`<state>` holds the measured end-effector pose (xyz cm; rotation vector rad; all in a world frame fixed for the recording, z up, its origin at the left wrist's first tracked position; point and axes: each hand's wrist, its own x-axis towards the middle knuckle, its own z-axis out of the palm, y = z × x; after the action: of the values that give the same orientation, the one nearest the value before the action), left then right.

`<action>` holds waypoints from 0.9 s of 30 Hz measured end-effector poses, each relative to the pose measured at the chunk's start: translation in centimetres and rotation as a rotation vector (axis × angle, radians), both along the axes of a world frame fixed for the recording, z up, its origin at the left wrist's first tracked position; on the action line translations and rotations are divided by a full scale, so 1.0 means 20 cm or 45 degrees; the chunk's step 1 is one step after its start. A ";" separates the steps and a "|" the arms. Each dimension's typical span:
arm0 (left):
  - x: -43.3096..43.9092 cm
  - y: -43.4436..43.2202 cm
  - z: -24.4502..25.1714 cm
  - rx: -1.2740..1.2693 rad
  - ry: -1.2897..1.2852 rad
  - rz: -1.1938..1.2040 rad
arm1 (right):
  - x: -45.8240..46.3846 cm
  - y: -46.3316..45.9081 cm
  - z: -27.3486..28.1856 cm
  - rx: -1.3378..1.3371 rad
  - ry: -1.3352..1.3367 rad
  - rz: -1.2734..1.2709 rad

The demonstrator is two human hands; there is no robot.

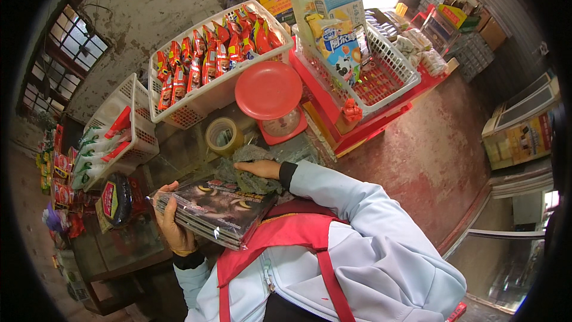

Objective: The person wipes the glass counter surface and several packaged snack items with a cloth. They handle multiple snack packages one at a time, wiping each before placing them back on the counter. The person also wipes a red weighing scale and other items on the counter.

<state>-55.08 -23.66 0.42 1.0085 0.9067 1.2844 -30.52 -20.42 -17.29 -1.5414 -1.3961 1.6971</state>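
My left hand [172, 221] grips the left end of a plastic-wrapped stack of dark printed packs [219, 210], thumb on top, tilted in front of my red apron [286, 237]. Under my right hand [261, 169] is a crumpled grey-green cloth [252, 179], bunched at the far edge of the stack. The fingers of that hand press into the cloth. Just beyond it, a roll of wide tape [224, 136] rests on the glass counter [187, 161]. A red kitchen scale [282, 127] with a round red pan [268, 90] stands behind the cloth.
A white plastic basket [196, 100] of red snack packets stands at the back. Left of it, another basket [143, 143] holds clear bags. At right, a white basket [393, 91] with a blue-and-yellow bag [339, 49] sits on a red table [357, 132]. A dark wrapped package [117, 199] lies leftward.
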 end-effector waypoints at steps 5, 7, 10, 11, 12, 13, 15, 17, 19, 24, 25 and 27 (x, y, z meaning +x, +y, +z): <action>0.02 0.00 0.01 0.010 0.025 0.019 | -0.03 0.06 -0.15 0.021 0.016 0.025; 0.02 -0.01 0.01 0.019 0.021 0.037 | -0.03 0.06 -0.13 0.003 0.007 0.046; 0.01 0.00 -0.02 0.023 0.020 0.044 | -0.01 0.05 -0.11 -0.024 -0.005 0.064; 0.00 0.01 -0.03 0.023 0.020 0.043 | -0.01 0.05 -0.11 0.006 -0.013 0.065; 0.01 0.01 -0.02 0.031 0.040 0.051 | -0.02 0.06 -0.13 0.037 -0.020 0.061; 0.03 0.01 -0.02 0.039 0.059 0.058 | -0.02 0.06 -0.15 0.067 -0.028 0.055; 0.04 0.01 -0.02 0.044 0.079 0.068 | -0.03 0.07 -0.16 0.058 -0.037 0.040; 0.02 0.01 -0.03 0.038 0.080 0.073 | -0.03 0.06 -0.14 0.055 -0.037 0.045; 0.02 0.01 -0.03 0.037 0.073 0.066 | -0.03 0.05 -0.12 0.058 -0.037 0.048; 0.01 0.01 -0.04 0.015 0.034 0.054 | -0.02 0.03 -0.09 0.061 -0.049 0.052; 0.01 0.01 -0.04 0.015 0.030 0.058 | -0.02 0.03 -0.08 0.063 -0.053 0.057; 0.03 0.00 -0.02 0.008 0.029 0.061 | -0.01 0.02 -0.06 0.065 -0.065 0.067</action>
<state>-54.56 -23.74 -0.02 1.0132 0.9500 1.3191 -30.72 -20.06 -18.51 -1.5422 -1.5068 1.6500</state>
